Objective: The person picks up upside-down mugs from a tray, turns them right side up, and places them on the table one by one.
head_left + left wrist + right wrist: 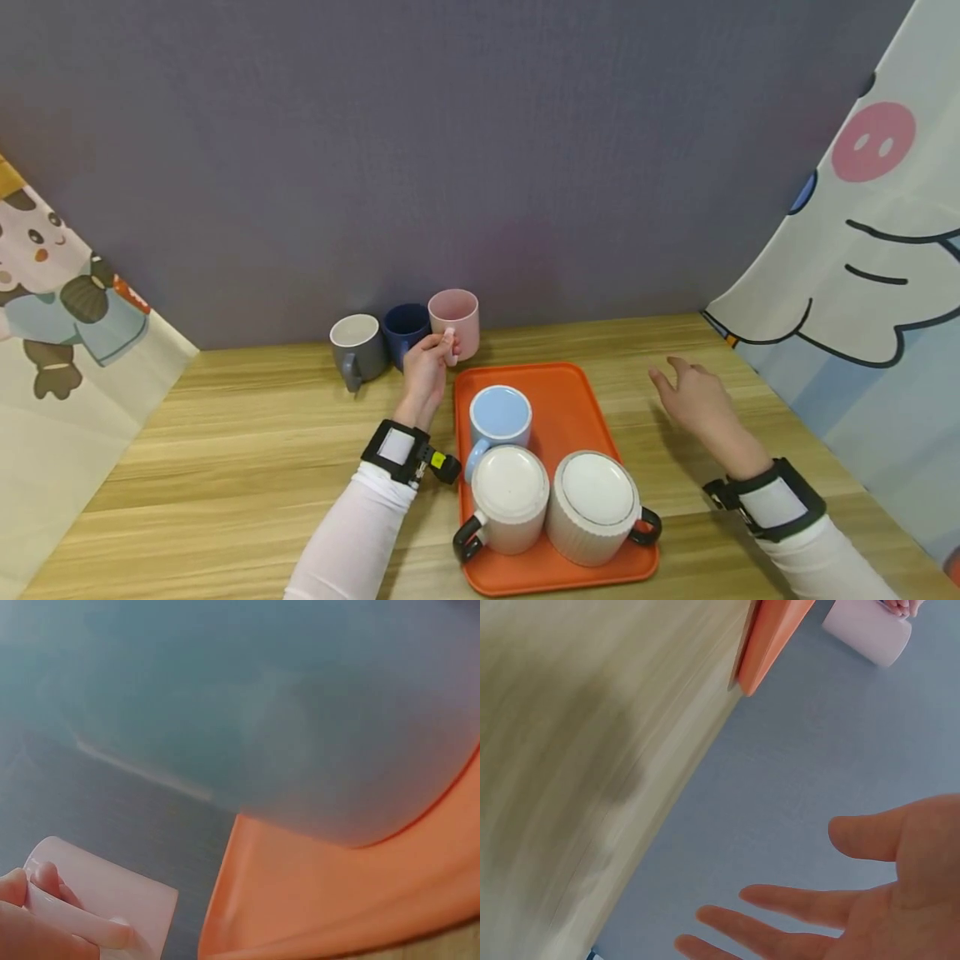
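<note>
My left hand [425, 372] grips the handle of a pink mug [459, 321], which is upright at the back of the table beside a navy mug [405, 323]. In the left wrist view, fingers [46, 879] curl round the handle of the pink mug [127, 896]. A grey mug [360, 350] stands left of the navy one. My right hand [697, 400] hovers over the table to the right of an orange tray [573, 417], its fingers spread and holding nothing. The right wrist view shows that hand [870, 900] with thumb and fingers apart.
On the tray sit a light blue mug [501, 414] and two upside-down whitish mugs, one on the left [512, 500] and a ribbed one on the right [592, 508], both with black handles. A grey wall panel [480, 167] rises behind the wooden table [262, 450]. Printed curtains hang on both sides.
</note>
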